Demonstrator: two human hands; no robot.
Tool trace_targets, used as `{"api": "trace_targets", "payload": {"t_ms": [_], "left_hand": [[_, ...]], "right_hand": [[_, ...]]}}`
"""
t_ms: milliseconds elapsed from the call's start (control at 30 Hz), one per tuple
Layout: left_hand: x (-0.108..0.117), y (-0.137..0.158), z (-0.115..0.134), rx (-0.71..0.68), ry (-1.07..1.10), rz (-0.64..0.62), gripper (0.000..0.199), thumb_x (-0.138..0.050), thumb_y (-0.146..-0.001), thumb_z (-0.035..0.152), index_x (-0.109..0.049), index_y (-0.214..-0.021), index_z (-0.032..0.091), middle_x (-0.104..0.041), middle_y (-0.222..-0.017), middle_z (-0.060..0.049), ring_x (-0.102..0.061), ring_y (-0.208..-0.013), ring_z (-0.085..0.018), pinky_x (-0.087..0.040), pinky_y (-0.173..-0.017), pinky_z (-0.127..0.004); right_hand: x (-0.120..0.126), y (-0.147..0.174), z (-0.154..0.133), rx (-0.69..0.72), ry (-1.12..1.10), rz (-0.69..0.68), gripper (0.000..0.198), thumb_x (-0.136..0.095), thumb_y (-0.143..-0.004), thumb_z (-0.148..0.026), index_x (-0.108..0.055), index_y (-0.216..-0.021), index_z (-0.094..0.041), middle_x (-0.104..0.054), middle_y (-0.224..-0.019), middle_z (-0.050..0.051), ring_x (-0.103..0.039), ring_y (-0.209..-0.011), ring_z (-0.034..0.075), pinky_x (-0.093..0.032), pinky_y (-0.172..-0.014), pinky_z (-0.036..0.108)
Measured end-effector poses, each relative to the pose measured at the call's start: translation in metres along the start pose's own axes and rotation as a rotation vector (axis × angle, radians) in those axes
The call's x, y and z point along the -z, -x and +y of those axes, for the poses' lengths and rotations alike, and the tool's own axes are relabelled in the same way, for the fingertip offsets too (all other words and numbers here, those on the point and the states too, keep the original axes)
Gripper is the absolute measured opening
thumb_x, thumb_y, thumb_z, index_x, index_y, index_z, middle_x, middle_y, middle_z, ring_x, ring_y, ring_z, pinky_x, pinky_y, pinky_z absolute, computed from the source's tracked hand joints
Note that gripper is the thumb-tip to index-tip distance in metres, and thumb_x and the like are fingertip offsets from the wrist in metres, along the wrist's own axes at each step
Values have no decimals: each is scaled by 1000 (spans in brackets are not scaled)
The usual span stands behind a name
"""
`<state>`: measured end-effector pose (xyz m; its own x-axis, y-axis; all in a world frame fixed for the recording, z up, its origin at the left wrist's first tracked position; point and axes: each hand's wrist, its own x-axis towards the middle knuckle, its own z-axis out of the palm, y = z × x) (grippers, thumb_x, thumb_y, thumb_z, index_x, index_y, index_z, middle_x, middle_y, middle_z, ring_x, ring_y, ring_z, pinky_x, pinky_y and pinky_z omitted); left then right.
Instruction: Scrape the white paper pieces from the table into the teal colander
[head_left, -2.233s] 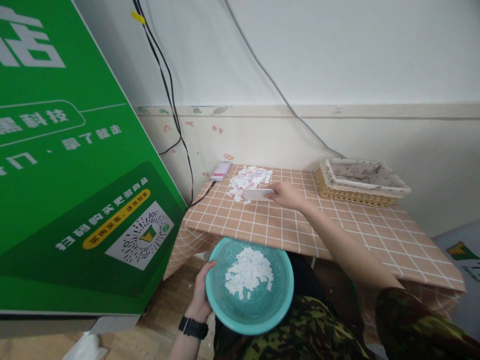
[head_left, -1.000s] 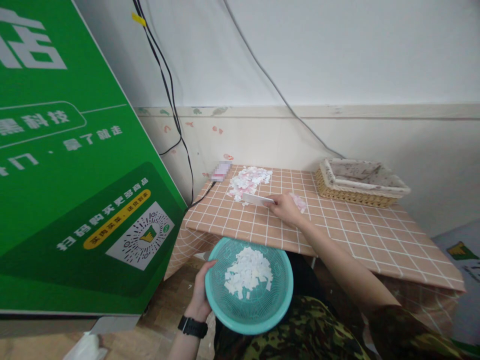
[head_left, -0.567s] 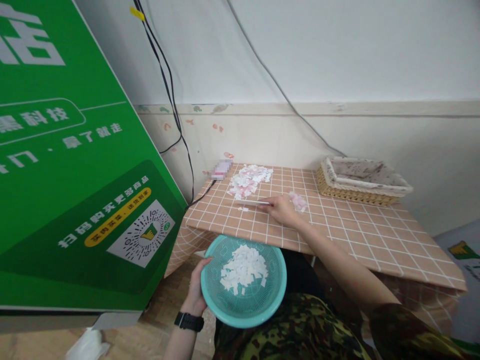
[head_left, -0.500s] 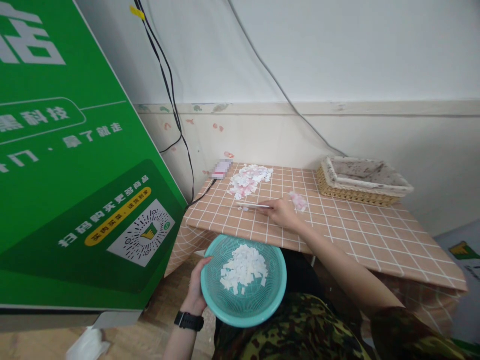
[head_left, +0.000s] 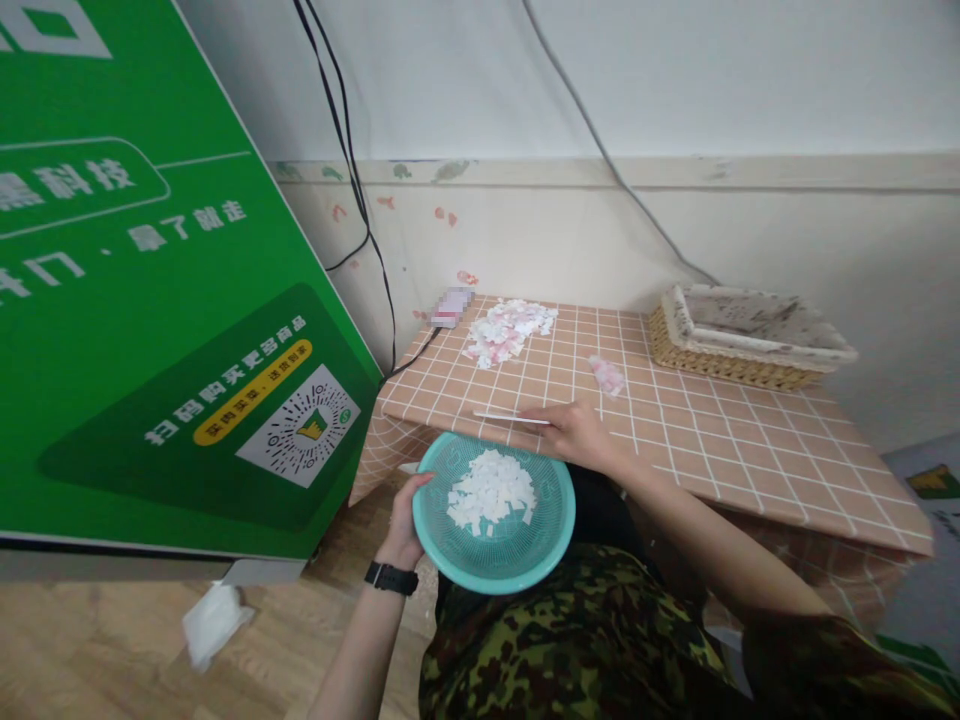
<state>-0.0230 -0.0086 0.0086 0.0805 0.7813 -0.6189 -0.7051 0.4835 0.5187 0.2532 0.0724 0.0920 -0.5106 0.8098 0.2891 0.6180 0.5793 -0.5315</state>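
Note:
My left hand point(head_left: 407, 525), with a black watch on its wrist, grips the left rim of a teal plastic colander point(head_left: 480, 578) below the front edge of the table. Small white paper scraps point(head_left: 491, 490) are heaped inside it. My right hand point(head_left: 574, 432) is closed on a thin, flat white card-like piece point(head_left: 510, 417), seen almost edge-on at the table's front edge, just above the colander's far rim. What exactly this piece is I cannot make out. Farther back lies a pile of white and pink scraps point(head_left: 510, 330), with a smaller pink heap point(head_left: 606, 375) to its right.
A checked cloth covers the table point(head_left: 720, 450). At its back right stands a lined wicker basket point(head_left: 739, 365). Black cables point(head_left: 352, 180) hang by the left corner, near a blurred flat object point(head_left: 452, 307). A large green panel point(head_left: 187, 300) rises on the left; a white bag point(head_left: 216, 622) lies on the floor.
My right hand has brought the white piece toward me, from the tabletop to the front edge above the colander. Small white scraps by its tip no longer show on the cloth. The view has tilted down.

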Motion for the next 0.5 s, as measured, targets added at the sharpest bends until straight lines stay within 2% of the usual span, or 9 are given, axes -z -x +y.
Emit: {"api": "trace_targets", "payload": {"t_ms": [133, 267, 367, 500], "left_hand": [[-1, 1, 0, -7, -1, 12, 18, -60, -73, 22, -67, -84, 9, -73, -70, -9, -68, -63, -22, -54, -66, -35], [1, 0, 0, 1, -6, 3, 18, -61, -72, 23, -67, -83, 10, -73, -71, -10, -68, -64, -23, -54, -67, -36], [2, -1, -1, -7, -23, -2, 24, -61, -72, 25, -67, -89, 9, -74, -76, -11, -68, -68, -25, -55, -69, -39], [9, -3, -4, -7, -16, -43, 29, -59, -70, 22, -66, -94, 8, -74, -80, -12, -68, -70, -26, -54, -72, -42]], "right_hand": [[0, 15, -13, -4, -20, -29, 34, -51, -86, -21, -65, -116, -28, -70, -106, 3, -67, -92, 20, -48, -80, 29], [7, 22, -24, 16, -96, -62, 29, -49, -89, -27, -68, -111, -29, -72, -99, 2, -68, -81, 18, -48, -73, 27], [15, 17, -18, -41, -120, 61, 26, -50, -88, -30, -71, -103, -25, -73, -90, 3, -66, -72, 17, -47, -66, 26], [25, 7, 7, -194, -32, 247, 28, -51, -87, -36, -73, -94, -20, -71, -76, 4, -59, -60, 16, -42, -57, 27]]}}
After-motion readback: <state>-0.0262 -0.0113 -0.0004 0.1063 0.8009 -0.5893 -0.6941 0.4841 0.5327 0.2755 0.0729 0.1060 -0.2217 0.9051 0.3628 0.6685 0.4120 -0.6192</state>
